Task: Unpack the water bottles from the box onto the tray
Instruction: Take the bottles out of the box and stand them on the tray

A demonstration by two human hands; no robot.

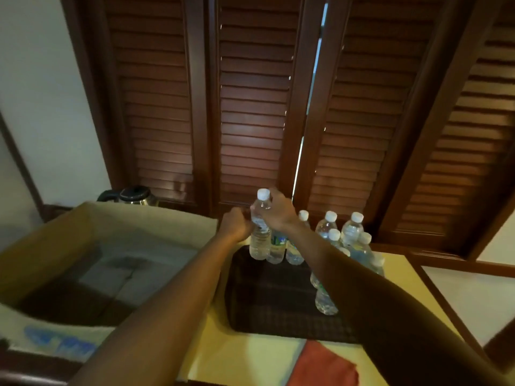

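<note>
One head-worn wide-angle view is looking forward and slightly down, sitting close over the dark woven rectangular tray [267, 302], facing the brown louvred wooden shutters [250, 107].

Beyond my hands: dark wooden louvred shutters [250, 107] fill the wall, a thin bright gap [312, 107] between two panels. Far left of my left hand, an electric kettle [133, 196] with black lid. Below my right forearm, yellow tabletop [250, 355]; a folded red cloth [323, 366] lies on it.
</note>
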